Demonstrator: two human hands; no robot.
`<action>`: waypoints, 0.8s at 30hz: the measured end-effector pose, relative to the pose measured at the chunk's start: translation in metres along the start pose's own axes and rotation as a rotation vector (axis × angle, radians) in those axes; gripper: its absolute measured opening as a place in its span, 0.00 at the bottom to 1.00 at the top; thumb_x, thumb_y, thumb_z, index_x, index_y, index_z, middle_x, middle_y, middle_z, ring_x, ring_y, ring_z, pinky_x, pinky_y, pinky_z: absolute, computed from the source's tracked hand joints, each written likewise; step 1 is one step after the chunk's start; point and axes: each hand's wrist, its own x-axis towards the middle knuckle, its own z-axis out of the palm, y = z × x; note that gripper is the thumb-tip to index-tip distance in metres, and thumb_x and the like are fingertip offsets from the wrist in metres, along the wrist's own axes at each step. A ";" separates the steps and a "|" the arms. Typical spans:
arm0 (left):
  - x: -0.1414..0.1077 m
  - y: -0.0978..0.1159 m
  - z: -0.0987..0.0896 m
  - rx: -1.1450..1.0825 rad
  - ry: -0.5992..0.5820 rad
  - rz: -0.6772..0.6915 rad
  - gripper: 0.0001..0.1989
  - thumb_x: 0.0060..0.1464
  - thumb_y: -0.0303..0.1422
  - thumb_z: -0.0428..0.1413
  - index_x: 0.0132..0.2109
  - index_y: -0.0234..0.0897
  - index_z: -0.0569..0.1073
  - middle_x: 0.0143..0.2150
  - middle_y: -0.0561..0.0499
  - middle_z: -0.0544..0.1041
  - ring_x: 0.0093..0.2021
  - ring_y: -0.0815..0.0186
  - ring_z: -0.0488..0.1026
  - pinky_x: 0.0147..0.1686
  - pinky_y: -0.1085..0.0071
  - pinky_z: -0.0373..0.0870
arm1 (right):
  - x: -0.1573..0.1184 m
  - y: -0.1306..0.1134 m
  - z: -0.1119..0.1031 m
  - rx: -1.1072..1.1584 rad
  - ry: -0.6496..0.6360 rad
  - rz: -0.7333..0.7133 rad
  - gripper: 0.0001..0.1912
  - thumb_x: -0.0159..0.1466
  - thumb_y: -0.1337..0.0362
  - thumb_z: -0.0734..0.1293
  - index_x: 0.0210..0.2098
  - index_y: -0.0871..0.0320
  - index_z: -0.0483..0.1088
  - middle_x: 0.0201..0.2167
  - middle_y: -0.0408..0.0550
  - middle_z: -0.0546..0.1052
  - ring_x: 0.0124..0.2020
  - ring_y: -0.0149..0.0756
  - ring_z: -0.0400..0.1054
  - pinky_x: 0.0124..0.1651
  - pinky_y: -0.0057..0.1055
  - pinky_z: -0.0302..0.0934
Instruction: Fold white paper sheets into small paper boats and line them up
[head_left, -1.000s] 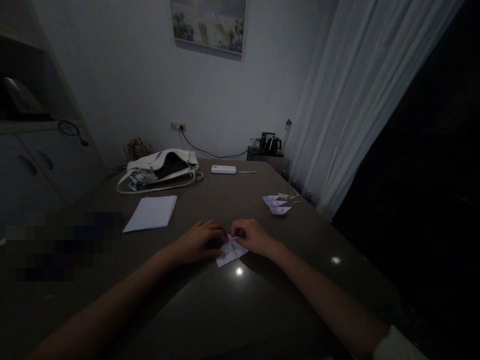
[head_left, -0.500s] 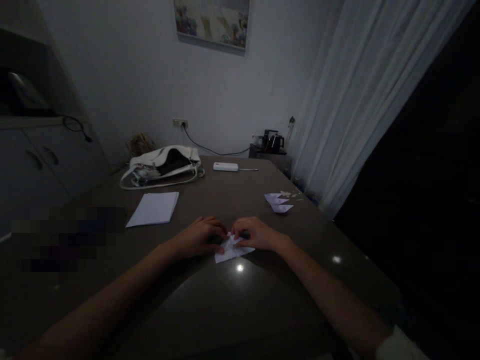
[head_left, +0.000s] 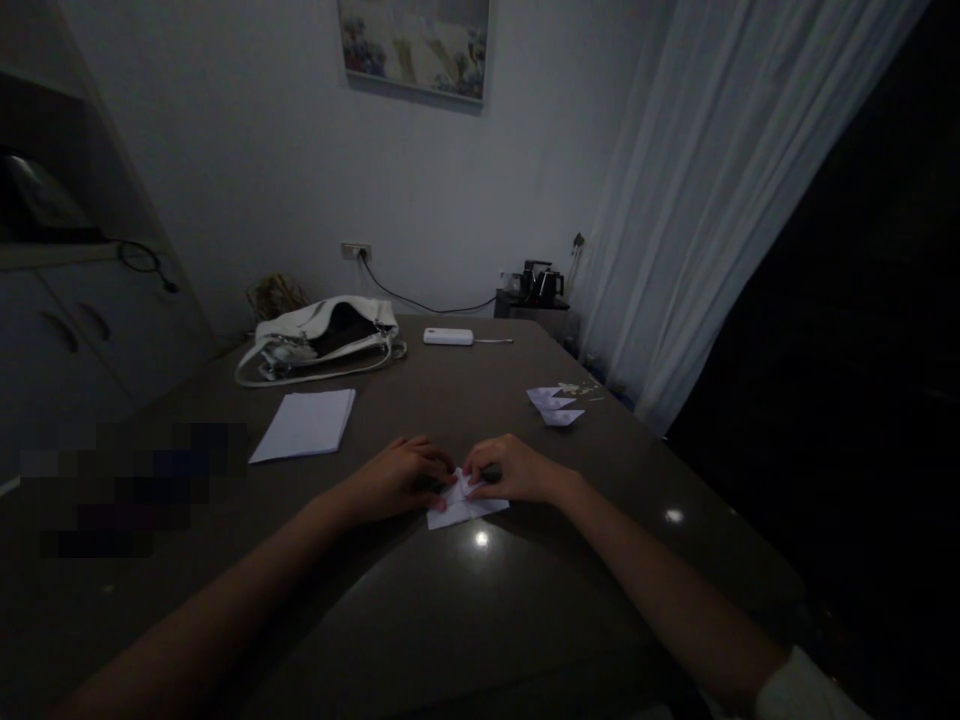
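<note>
A small folded white sheet of paper lies on the dark table in front of me, its lower edge nearest my body. From the left, my left hand grips it, thumb and fingertips closed on its left part. My right hand pinches the paper's upper right part between thumb and fingers. The two hands' fingertips almost meet at the top of the paper, where they cover some of the folds. Beyond my right hand stand several folded paper boats close together.
A stack of white paper lies at the left, with a white handbag behind it. Farther back is a white power bank with a short cable. Small pale scraps lie beside the boats. A kettle stands beyond the table.
The view has shifted slightly. Both hands keep their hold on the folded paper, and the right fingers have moved only a little over its top.
</note>
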 end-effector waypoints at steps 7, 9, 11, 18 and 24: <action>0.000 0.002 0.000 0.066 -0.015 0.012 0.12 0.53 0.40 0.55 0.45 0.46 0.73 0.49 0.52 0.73 0.49 0.59 0.65 0.46 0.64 0.54 | 0.001 0.002 0.001 -0.003 0.010 -0.027 0.07 0.54 0.63 0.69 0.28 0.62 0.71 0.34 0.48 0.75 0.34 0.30 0.69 0.39 0.25 0.61; 0.000 0.003 -0.001 0.073 -0.015 0.015 0.12 0.54 0.40 0.54 0.46 0.47 0.73 0.49 0.52 0.72 0.49 0.60 0.65 0.45 0.65 0.55 | 0.002 0.004 0.001 -0.006 0.004 -0.037 0.07 0.54 0.63 0.70 0.28 0.62 0.71 0.35 0.48 0.75 0.34 0.31 0.69 0.39 0.26 0.61; 0.000 0.003 -0.001 0.073 -0.016 0.021 0.12 0.54 0.40 0.54 0.46 0.47 0.73 0.49 0.52 0.72 0.49 0.60 0.65 0.45 0.65 0.55 | 0.002 0.005 0.001 -0.010 -0.002 -0.042 0.07 0.54 0.63 0.70 0.28 0.62 0.71 0.35 0.48 0.75 0.35 0.31 0.69 0.40 0.26 0.61; 0.000 0.001 -0.001 0.050 -0.007 0.019 0.13 0.54 0.40 0.54 0.46 0.46 0.73 0.50 0.52 0.71 0.49 0.60 0.65 0.46 0.65 0.55 | 0.001 0.004 0.000 -0.009 -0.022 -0.029 0.08 0.53 0.63 0.70 0.30 0.62 0.72 0.37 0.50 0.75 0.36 0.32 0.69 0.40 0.27 0.61; 0.000 -0.003 0.001 0.052 -0.012 0.070 0.13 0.54 0.39 0.53 0.47 0.46 0.72 0.51 0.51 0.71 0.50 0.59 0.64 0.46 0.64 0.55 | 0.001 0.001 -0.002 -0.028 -0.038 -0.026 0.08 0.53 0.63 0.70 0.30 0.62 0.73 0.38 0.50 0.75 0.37 0.32 0.69 0.42 0.28 0.61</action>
